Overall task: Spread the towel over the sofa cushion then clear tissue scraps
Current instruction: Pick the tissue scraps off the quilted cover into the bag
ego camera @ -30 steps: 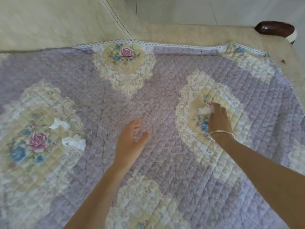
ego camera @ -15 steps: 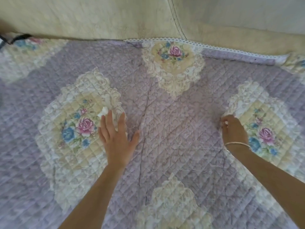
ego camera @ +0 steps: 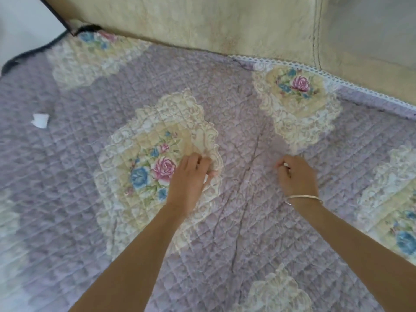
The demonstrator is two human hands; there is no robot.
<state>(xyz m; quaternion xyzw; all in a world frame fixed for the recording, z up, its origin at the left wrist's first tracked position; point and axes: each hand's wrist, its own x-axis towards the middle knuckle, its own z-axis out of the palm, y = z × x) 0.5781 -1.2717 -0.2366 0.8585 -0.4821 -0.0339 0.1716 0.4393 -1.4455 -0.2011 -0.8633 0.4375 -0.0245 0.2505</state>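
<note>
A lilac quilted towel (ego camera: 236,122) with cream floral medallions lies spread over the sofa seat. My left hand (ego camera: 191,176) rests on the central medallion beside the pink rose, fingers curled round white tissue scraps that peek out under the thumb. My right hand (ego camera: 297,174), with a thin bangle at the wrist, is curled to the right of it and pinches a small white tissue scrap at the fingertips. One more white tissue scrap (ego camera: 40,120) lies loose on the towel at the far left.
The cream sofa backrest (ego camera: 225,21) rises along the far edge, where the towel's white lace trim (ego camera: 337,77) runs. A dark-edged corner (ego camera: 67,30) and a pale floor patch show at the top left.
The view swung left. My right hand picked a scrap off the right medallion and drew inward; my left hand reached the two scraps on the central medallion and curled over them.
</note>
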